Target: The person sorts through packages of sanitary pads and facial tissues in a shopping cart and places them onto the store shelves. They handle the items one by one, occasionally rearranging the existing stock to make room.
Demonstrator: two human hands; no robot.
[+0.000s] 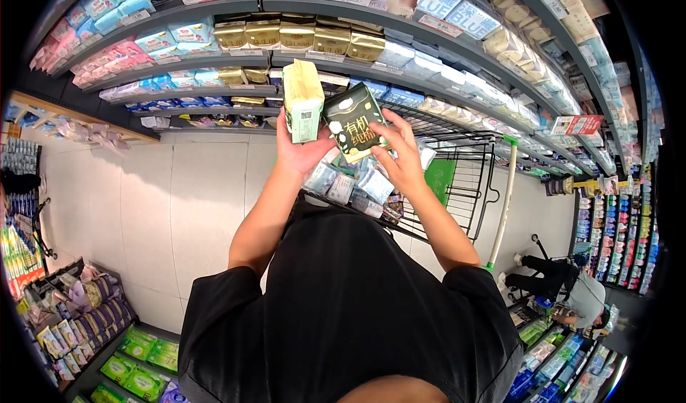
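Note:
My left hand (301, 150) is closed around a pale yellow and green package (303, 99) with a printed code on its side. Just to the right, my right hand (401, 154) grips a dark green package of sanitary pads (354, 121) with gold characters and white flower prints, its fingers spread over the front and right edge. The two packages are side by side, above the near end of a wire shopping cart (468, 188). Inside the cart lie several light blue and white packages (375, 186), partly hidden by my right arm.
Curved shelves (293, 3) stocked with packaged goods and price tags run along the far side. A green and white cart handle (506, 203) is on the right. Another person (572, 289) bends near shelves at the lower right. Green packs (143, 381) fill a lower-left shelf.

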